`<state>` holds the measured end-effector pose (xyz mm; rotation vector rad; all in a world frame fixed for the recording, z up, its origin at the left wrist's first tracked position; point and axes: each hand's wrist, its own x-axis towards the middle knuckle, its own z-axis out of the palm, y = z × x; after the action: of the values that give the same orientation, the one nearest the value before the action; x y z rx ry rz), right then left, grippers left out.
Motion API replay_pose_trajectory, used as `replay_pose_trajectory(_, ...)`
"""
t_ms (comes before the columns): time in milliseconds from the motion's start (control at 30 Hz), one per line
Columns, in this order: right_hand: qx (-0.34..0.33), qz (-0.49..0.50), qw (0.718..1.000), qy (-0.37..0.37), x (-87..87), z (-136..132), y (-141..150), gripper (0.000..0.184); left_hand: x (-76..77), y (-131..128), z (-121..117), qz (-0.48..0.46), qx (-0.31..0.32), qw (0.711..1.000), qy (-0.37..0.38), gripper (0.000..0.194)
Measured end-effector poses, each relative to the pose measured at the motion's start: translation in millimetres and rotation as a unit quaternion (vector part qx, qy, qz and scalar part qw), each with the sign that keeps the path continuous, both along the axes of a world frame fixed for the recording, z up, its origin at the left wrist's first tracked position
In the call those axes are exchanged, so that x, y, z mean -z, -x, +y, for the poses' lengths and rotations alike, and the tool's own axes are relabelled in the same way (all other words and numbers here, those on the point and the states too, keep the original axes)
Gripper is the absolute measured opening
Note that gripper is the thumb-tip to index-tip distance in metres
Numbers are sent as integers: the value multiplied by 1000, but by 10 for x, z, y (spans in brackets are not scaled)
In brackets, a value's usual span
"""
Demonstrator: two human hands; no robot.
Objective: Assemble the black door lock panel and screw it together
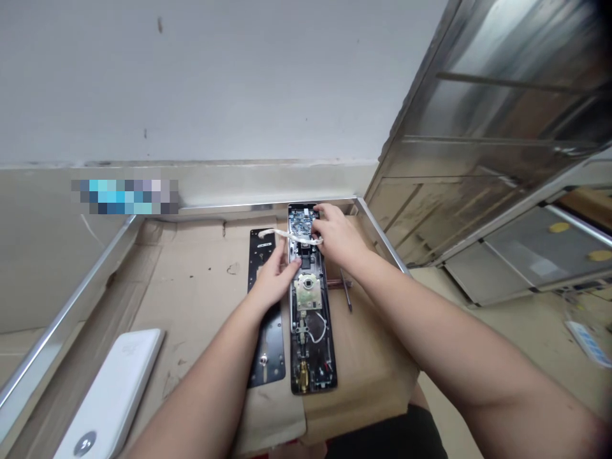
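A long black door-lock body [312, 331] lies open on brown cardboard [201, 287], showing a circuit board at its far end, a pale square mechanism in the middle and brass parts near me. My left hand [275, 277] rests on its left edge, fingers curled against the housing. My right hand [337, 237] sits over the far end, fingers closed on a white ribbon cable [291, 236] that runs left to a black metal back plate [264, 306] lying beside the lock.
A thin dark tool [346, 290] lies to the right of the lock. A white rectangular device [112, 395] sits at the near left. A metal-edged frame [71, 306] borders the cardboard, and glass-and-metal panels [478, 159] lean at the right.
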<state>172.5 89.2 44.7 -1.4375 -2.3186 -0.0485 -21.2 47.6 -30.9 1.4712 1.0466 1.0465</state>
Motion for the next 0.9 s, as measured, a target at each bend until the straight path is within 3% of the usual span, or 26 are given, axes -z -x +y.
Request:
replay_pose_trajectory(133, -27, 7, 999, 18, 27, 59, -39, 18, -41, -51, -26, 10, 6, 998, -54, 71)
replay_pose_trajectory(300, -28, 22, 999, 29, 30, 111, -81, 19, -57, -43, -44, 42, 5, 998, -39, 69)
replay_pose_trajectory(633, -28, -57, 998, 24, -41, 33, -3, 18, -167, -56, -89, 68, -17, 996, -54, 65)
replay_pose_trajectory(767, -31, -34, 998, 30, -53, 39, -9, 17, -173, -30, -84, 70, -7, 996, -48, 66)
replay_pose_trajectory(900, 19, 72, 997, 12, -223, -3, -103, 14, -169, 11, -90, 109, -15, 993, -32, 72)
